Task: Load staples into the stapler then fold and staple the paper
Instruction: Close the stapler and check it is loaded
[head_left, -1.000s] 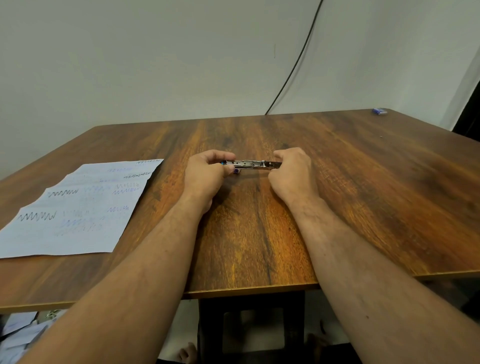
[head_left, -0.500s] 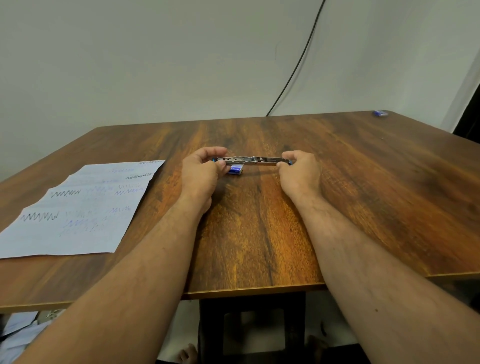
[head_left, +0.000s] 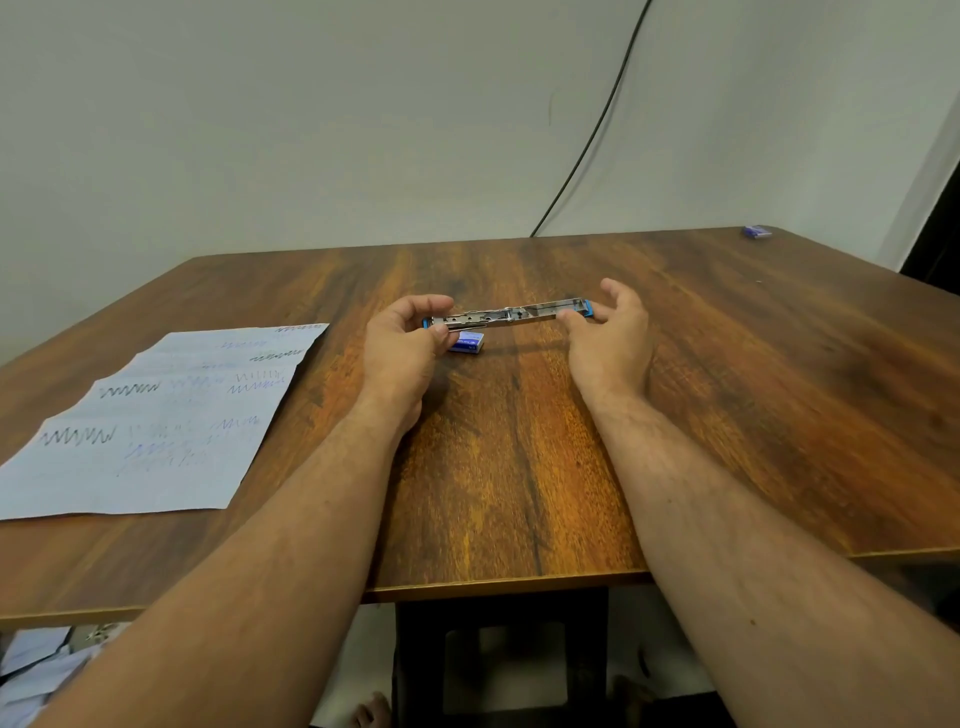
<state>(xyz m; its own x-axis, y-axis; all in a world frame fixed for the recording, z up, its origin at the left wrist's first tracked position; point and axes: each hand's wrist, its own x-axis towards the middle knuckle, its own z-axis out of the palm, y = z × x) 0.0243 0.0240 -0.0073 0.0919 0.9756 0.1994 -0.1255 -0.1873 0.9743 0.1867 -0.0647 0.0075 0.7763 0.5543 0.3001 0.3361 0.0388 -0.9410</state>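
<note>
A small metal stapler (head_left: 506, 315) with blue ends is swung fully open into one long flat bar, held just above the wooden table (head_left: 727, 415). My left hand (head_left: 402, 345) pinches its left end between thumb and fingers. My right hand (head_left: 610, 332) touches the right blue end with thumb and fingertips, the other fingers spread. A small blue staple box (head_left: 467, 343) lies on the table just under the stapler's left half. A creased sheet of paper (head_left: 156, 415) with pen scribbles lies flat at the left.
Another small blue box (head_left: 757, 232) sits at the far right corner of the table. A black cable (head_left: 587, 140) runs down the wall behind. The table's front edge is close to me, with papers (head_left: 36, 670) on the floor at lower left.
The stapler has been swung from partly folded to fully stretched out. My right hand moved right and its fingers spread. The staple box under the stapler came into view.
</note>
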